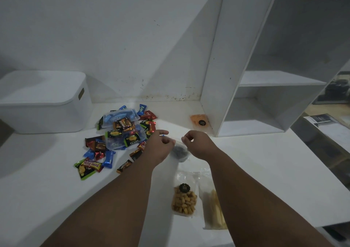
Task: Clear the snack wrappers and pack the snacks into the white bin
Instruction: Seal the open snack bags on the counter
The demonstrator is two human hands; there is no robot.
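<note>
clear pouch (180,151), dark inside, top edge pinched

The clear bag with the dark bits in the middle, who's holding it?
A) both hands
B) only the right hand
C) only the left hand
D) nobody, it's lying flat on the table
A: the left hand and the right hand each pinch the top of the clear bag of dark snacks, one at each side.

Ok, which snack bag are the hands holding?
The bag of dark snacks, pinched by the left hand and right hand. The brown-snack bag and pale-stick bag lie untouched.
</note>
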